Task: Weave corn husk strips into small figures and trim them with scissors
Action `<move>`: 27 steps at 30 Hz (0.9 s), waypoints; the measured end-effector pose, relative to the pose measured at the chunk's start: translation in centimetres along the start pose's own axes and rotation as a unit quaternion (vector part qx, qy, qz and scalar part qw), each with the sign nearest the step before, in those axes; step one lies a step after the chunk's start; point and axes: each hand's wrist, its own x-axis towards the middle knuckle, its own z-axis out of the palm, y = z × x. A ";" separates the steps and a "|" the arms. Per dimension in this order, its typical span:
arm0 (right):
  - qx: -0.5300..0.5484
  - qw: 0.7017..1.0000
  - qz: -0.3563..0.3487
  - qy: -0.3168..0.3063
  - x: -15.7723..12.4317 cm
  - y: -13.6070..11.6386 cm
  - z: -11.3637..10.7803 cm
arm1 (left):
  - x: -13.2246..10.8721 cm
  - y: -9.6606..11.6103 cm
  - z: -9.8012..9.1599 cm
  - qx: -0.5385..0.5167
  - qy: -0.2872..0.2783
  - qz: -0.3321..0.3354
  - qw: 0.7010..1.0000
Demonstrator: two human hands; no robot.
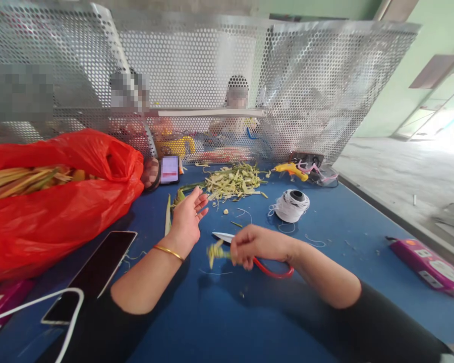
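My left hand (187, 217) is open, its fingers apart, just in front of a heap of pale green plant strips (232, 182). Beside its fingertips lie longer green strips (179, 195), partly hidden behind the hand. A small yellow-green bundle of plant strips (216, 253), blurred by motion, sticks out leftward from the closed fingers of my right hand (249, 244). Beneath that hand, scissors (274, 273) with red handles lie on the blue table (196, 322), blades pointing left. A spool of white thread (292, 206) stands beyond my right forearm.
A red plastic bag (71, 222) of dried strips fills the left side, near a dark phone (94, 262) and white cable (75, 307). A lit phone (170, 169), yellow glue gun (291, 170) and perforated metal screen (192, 60) stand behind. A purple box (427, 264) lies right.
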 end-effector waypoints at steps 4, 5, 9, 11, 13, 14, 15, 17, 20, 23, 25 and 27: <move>0.104 0.938 -0.114 0.312 0.5 -0.2 -1.4 | -0.2 0.0 0.1 -0.008 -0.004 0.013 1.000; 0.078 0.936 -0.103 0.327 0.4 -0.2 -1.6 | -0.2 -0.1 0.1 -0.007 -0.004 0.013 1.000; -0.200 0.937 -0.046 0.281 -0.2 -0.3 -1.5 | -0.1 -0.5 0.1 0.001 -0.008 0.005 1.000; -0.359 0.895 -0.026 0.262 -0.5 -0.5 -0.9 | -0.2 -0.5 0.1 0.008 -0.010 0.003 1.000; -0.470 0.849 0.004 0.242 -0.9 -0.8 -0.4 | -0.2 -0.5 0.1 0.015 -0.010 0.003 1.000; -0.506 0.832 0.024 0.229 -1.1 -0.9 -0.3 | -0.3 -0.4 0.1 0.017 -0.010 0.003 1.000; -0.535 0.816 0.042 0.213 -1.3 -1.0 -0.2 | -0.3 -0.3 0.1 0.018 -0.010 0.003 1.000; -0.589 0.784 0.069 0.183 -1.8 -1.2 -0.3 | -0.4 -0.2 0.1 0.017 -0.012 0.007 1.000; -0.655 0.735 0.092 0.150 -2.3 -1.1 -0.3 | -0.3 0.1 0.0 0.015 -0.019 0.019 1.000; -0.683 0.709 0.114 0.133 -2.5 -0.9 -0.1 | 0.0 1.1 -0.2 0.016 -0.033 0.037 0.999; -0.689 0.703 0.129 0.123 -2.4 -0.7 0.1 | 0.5 2.3 -0.6 0.025 -0.050 0.043 0.998; -0.693 0.699 0.133 0.115 -2.2 -0.5 0.3 | 1.0 3.9 -1.1 0.036 -0.062 0.061 0.996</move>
